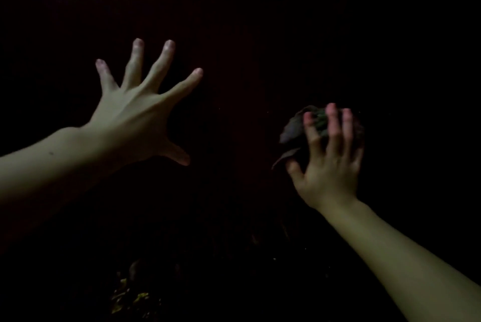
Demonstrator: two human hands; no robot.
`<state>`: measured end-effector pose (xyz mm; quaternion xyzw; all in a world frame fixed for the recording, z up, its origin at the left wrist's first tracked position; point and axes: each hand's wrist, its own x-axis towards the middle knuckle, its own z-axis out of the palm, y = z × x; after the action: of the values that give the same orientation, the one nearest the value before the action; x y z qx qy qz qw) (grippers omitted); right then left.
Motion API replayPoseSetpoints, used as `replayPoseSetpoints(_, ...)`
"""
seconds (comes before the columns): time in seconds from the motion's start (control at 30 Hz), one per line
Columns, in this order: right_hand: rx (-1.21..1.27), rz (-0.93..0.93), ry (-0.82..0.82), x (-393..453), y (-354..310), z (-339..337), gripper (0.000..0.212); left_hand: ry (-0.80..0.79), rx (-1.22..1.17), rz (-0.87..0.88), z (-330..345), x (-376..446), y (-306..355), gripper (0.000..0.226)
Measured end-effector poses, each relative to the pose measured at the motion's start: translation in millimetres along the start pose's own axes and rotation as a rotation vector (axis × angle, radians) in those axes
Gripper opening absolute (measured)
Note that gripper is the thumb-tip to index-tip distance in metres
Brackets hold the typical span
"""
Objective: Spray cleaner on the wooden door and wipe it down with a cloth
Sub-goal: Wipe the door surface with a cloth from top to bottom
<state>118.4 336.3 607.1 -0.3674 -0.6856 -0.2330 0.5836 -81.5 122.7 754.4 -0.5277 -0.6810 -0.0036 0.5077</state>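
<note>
The scene is very dark, and the wooden door (247, 74) is made out only as a faint reddish-brown surface filling the view. The left hand (135, 113), at about nine o'clock, is spread wide with straight fingers and seems braced flat on the door, though contact cannot be confirmed. The right hand (328, 163), at about four o'clock, is curled round a bunched dark cloth (294, 131) and holds it to the door. No spray bottle is seen, so spraying is judged already done and wiping to be under way. How much of the door is wiped cannot be told in this light. Something dim and yellowish (130, 298) lies at six o'clock.
</note>
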Motion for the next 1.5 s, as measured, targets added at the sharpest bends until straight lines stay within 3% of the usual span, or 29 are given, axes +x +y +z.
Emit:
replayPoseSetpoints(0.2,0.042,0.203,0.008,8,-9,-3,0.080,0.088,-0.024,0.016,10,9,24,0.136)
replayPoseSetpoints(0.27,0.091,0.018,0.037,11,-38,-6,0.083,0.116,-0.007,0.030,11,9,22,0.135)
replayPoseSetpoints(0.33,0.099,-0.293,0.030,17,-61,-8,0.083,0.146,0.015,0.035,12,10,21,0.134)
replayPoseSetpoints(0.4,0.066,-0.439,0.036,28,-59,-8,0.082,0.153,0.030,0.032,12,10,22,0.136)
replayPoseSetpoints(0.47,0.069,-0.325,0.053,33,-37,-5,0.082,0.149,0.025,0.031,11,10,22,0.136)
replayPoseSetpoints(0.6,0.070,0.104,0.068,17,30,1,0.077,0.151,0.019,0.027,10,9,23,0.136)
replayPoseSetpoints(0.7,0.052,0.220,0.040,4,42,1,0.077,0.157,0.055,0.065,9,14,25,0.138)
replayPoseSetpoints(0.77,0.051,0.196,0.042,9,21,-2,0.079,0.155,0.078,0.091,7,21,27,0.140)
replayPoseSetpoints(0.93,0.063,-0.253,0.064,43,-29,-7,0.079,0.156,0.062,0.111,8,26,32,0.140)
replayPoseSetpoints(1.0,0.051,-0.209,0.074,47,-13,-6,0.078,0.164,0.061,0.116,9,24,31,0.139)
replayPoseSetpoints(1.13,0.051,0.141,0.056,19,48,1,0.078,0.146,0.063,0.101,10,25,32,0.140)
replayPoseSetpoints(1.27,0.048,0.195,0.060,7,46,2,0.077,0.129,0.052,0.094,12,26,33,0.141)
replayPoseSetpoints(1.4,0.125,0.056,0.112,27,-11,-4,0.080,0.142,0.053,0.098,13,25,33,0.141)
replayPoseSetpoints(1.5,0.124,-0.234,0.078,4,-54,-2,0.085,0.135,0.040,0.083,12,24,34,0.140)
